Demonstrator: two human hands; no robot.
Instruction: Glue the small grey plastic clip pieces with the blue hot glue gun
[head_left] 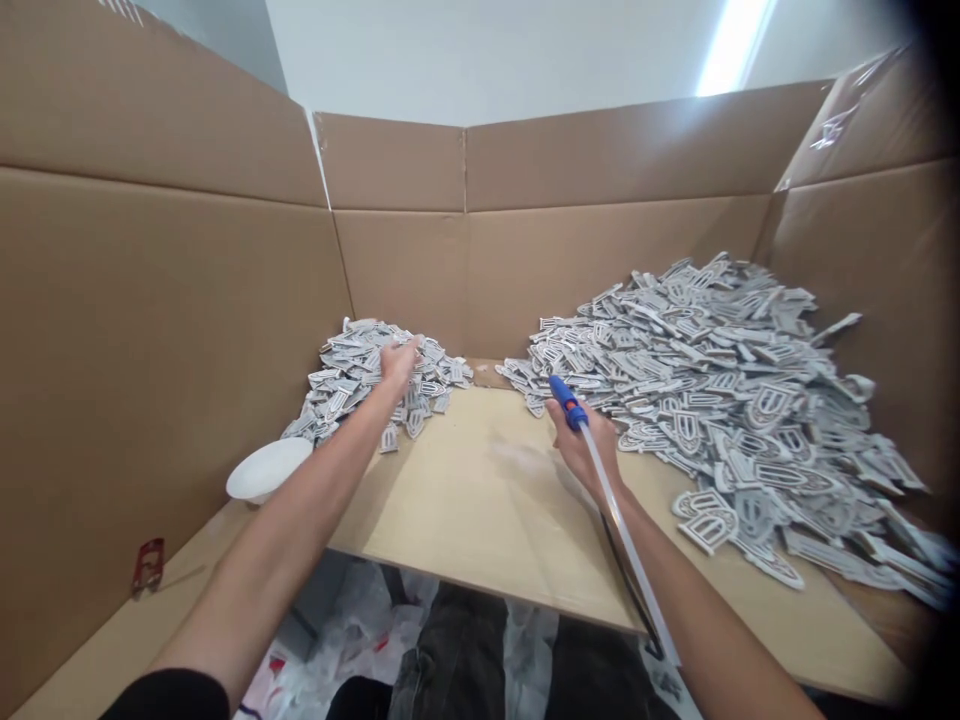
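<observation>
My left hand [400, 360] reaches over the smaller pile of grey arch-shaped pieces [352, 360] at the back left. Its fingers look stretched out and apart, and I see nothing held in them. In my right hand [581, 445] is a blue hot glue gun [568, 402], its nozzle end pointing forward. A long translucent glue stick [622, 535] runs from its back end along my forearm, with a black cord beneath. The glue gun is close to the near left edge of the larger pile of grey arch-shaped pieces [675, 350] on the right.
Tall cardboard walls [397, 250] surround the tan work board [465, 500]. A white bowl [266, 470] stands at the left beside my forearm. Farther left lies a small red object [148, 566]. Crumpled plastic [360, 620] covers the floor below the front edge.
</observation>
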